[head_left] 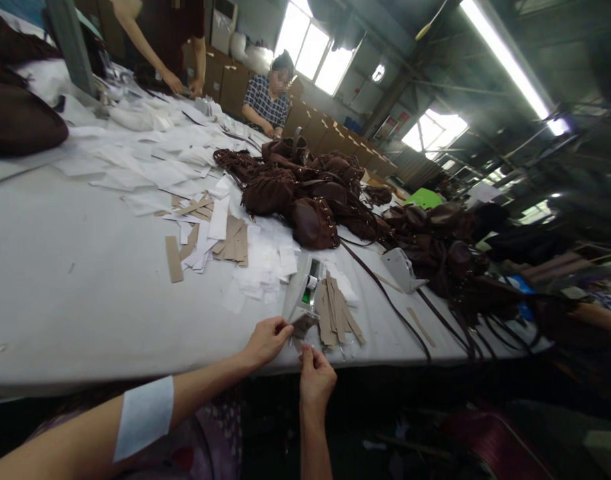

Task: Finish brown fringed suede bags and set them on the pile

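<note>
A grey tape dispenser (296, 293) with a roll in it stands near the table's front edge. My left hand (267, 341) is closed in a pinch at the dispenser's front end; what its fingertips hold is too small to make out. Just right of it and lower, my right hand (316, 381) is pinched too, close to a small brownish bit between the two hands. Whether the fingers grip that bit, I cannot tell. Tan card strips (334, 310) lie fanned beside the dispenser, and small white sheets (265, 263) are piled behind it.
Dark brown drawstring bags (313, 223) heap up across the middle and right, their straps (385, 297) trailing forward. More card strips (174, 259) and white paper (160, 167) spread to the left. Two people (268, 100) work at the table's far side. A white patch (144, 417) covers my left forearm.
</note>
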The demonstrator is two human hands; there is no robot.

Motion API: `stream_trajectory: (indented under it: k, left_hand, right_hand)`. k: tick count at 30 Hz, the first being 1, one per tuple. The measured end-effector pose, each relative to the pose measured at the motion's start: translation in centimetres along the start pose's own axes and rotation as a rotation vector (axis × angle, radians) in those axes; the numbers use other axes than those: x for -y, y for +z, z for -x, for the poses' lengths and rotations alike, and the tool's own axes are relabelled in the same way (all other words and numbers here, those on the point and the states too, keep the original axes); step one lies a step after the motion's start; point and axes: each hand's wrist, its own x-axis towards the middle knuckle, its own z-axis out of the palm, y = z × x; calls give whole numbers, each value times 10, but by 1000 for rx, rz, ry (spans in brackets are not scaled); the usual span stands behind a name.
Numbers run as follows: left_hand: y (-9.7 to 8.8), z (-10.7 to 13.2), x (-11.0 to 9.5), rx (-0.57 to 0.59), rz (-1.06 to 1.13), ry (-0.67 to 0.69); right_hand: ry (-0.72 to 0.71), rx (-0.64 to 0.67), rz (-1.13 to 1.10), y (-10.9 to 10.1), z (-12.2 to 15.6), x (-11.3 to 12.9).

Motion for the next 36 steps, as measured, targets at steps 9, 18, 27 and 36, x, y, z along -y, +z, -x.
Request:
stream_trajectory:
  k: [9,18,27,36]
  left_hand:
    - [26,0,-15,142,397,-235]
    - [50,-12,-19,-75,625,-304]
    - [45,12,-14,-5,721,-347]
    - [-80,67,-3,-84,652,-151]
  right_hand:
    - [-36,63,-41,-7,12,10]
    - [-37,68,-15,-8,12,11]
    - [84,152,-151,-18,38,5]
    - [537,430,-501,20,96,25]
